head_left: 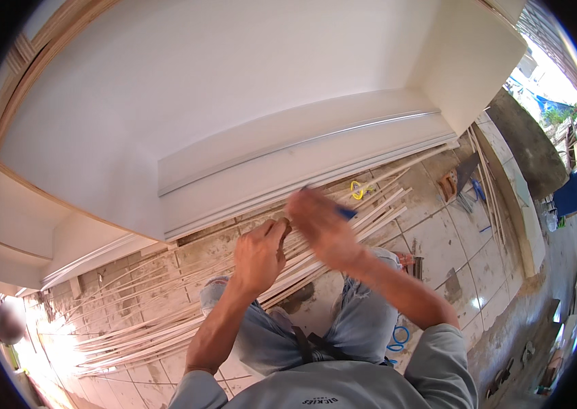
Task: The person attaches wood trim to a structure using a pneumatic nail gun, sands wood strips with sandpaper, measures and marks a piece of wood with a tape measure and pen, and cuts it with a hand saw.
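Observation:
My left hand (258,256) is closed in front of my knees, thumb and fingers pinched together. A small brownish bit shows at its fingertips, too little to name. Just to its right and slightly higher, my right hand (320,228) is smeared by motion. It seems wrapped round a dark blue object (346,213), which juts out beside the fingers; its kind is hidden by hand and blur. Long, thin pale wooden strips (302,271) lie on the tiled floor beneath both hands. Beyond the hands stands a large white cabinet (254,75) with a grooved lower edge.
A handsaw (464,172) with a wooden handle lies on the tiles at right, near more strips (489,180). A yellow coil (356,190) rests by the cabinet base. Beside my right knee are a red tool (407,262) and a blue hose (399,339). A person (10,322) appears far left.

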Available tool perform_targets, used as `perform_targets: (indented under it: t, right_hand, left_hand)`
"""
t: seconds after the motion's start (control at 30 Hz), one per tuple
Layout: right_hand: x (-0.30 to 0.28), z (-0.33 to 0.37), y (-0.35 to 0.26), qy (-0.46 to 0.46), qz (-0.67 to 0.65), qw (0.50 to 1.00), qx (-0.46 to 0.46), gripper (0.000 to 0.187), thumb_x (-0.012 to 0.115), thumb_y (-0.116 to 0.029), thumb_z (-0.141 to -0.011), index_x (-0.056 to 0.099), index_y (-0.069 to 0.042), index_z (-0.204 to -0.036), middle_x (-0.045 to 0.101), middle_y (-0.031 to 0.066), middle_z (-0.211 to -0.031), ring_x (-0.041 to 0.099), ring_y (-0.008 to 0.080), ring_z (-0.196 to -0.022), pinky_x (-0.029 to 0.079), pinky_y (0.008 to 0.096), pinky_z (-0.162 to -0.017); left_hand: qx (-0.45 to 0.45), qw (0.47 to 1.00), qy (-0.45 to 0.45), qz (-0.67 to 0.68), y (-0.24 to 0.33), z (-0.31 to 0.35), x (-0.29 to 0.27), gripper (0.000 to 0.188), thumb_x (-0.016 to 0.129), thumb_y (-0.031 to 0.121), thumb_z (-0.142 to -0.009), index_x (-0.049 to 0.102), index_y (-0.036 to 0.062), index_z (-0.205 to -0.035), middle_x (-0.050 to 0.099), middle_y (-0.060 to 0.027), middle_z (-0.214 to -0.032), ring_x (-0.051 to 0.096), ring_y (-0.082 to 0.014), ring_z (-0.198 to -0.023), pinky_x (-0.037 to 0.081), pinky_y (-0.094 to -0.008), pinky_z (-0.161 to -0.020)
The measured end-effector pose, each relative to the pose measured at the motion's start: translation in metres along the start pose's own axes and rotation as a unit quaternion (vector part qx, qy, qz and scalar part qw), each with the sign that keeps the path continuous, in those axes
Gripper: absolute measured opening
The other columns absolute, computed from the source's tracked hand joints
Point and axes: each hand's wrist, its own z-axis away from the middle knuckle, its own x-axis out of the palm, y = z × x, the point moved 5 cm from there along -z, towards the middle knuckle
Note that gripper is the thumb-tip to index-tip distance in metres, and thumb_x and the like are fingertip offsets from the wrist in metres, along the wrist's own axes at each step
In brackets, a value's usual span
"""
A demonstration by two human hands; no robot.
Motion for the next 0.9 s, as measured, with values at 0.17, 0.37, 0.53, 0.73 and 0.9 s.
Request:
perform_targets:
  t: [0.17,0.37,0.53,0.73,0.9]
  right_hand:
    - [-0.01,0.014,0.05,0.003,0.037,0.999,-0.012,0.038,0.06,-0.004,-0.081,0.064,0.004,-0.118,0.065,0.0159,-0.118,0.062,0.033,-0.115,0.051,0.043,-0.101]
    - [-0.013,0.02,0.057,-0.032,0.038,0.999,0.019,0.036,0.061,-0.003,-0.079,0.065,0.002,-0.115,0.066,0.0159,-0.117,0.063,0.0317,-0.115,0.051,0.0438,-0.099]
    - [-0.045,0.053,0.134,-0.077,0.069,0.991,0.088,0.048,0.057,0.01,-0.073,0.066,0.0,-0.119,0.068,0.013,-0.119,0.063,0.0311,-0.117,0.052,0.0411,-0.101]
    - [-0.038,0.046,0.12,-0.06,0.082,0.992,0.076,0.047,0.057,0.009,-0.076,0.066,-0.003,-0.12,0.067,0.0117,-0.122,0.063,0.0284,-0.117,0.052,0.0395,-0.101]
    - [0.022,0.008,-0.006,-0.067,0.007,0.998,-0.02,0.042,0.061,-0.003,-0.08,0.066,-0.004,-0.122,0.065,0.0122,-0.126,0.061,0.0263,-0.121,0.049,0.0407,-0.106]
  left_hand:
    - [-0.012,1.0,-0.021,0.0,-0.005,0.001,0.003,0.019,0.063,-0.003,-0.085,0.065,0.0016,-0.104,0.068,-0.0161,-0.09,0.065,-0.0382,-0.078,0.051,-0.0434,-0.065]
    - [0.002,0.999,-0.038,0.025,-0.015,-0.003,0.006,0.021,0.065,0.0,-0.087,0.066,0.0029,-0.108,0.069,-0.0164,-0.093,0.066,-0.0379,-0.079,0.051,-0.044,-0.065]
    - [-0.035,0.999,-0.035,0.0,-0.065,0.034,-0.018,0.019,0.067,0.003,-0.088,0.067,0.0041,-0.107,0.067,-0.0156,-0.087,0.065,-0.0382,-0.072,0.051,-0.0429,-0.06]
    - [-0.05,0.996,-0.026,0.073,-0.058,0.029,-0.013,0.017,0.065,-0.005,-0.086,0.068,0.0007,-0.102,0.068,-0.0169,-0.088,0.065,-0.0384,-0.073,0.051,-0.0413,-0.061]
    - [-0.004,0.993,-0.041,0.107,-0.032,0.005,0.012,0.012,0.063,-0.006,-0.087,0.066,-0.0011,-0.098,0.069,-0.0188,-0.089,0.066,-0.04,-0.08,0.052,-0.043,-0.067]
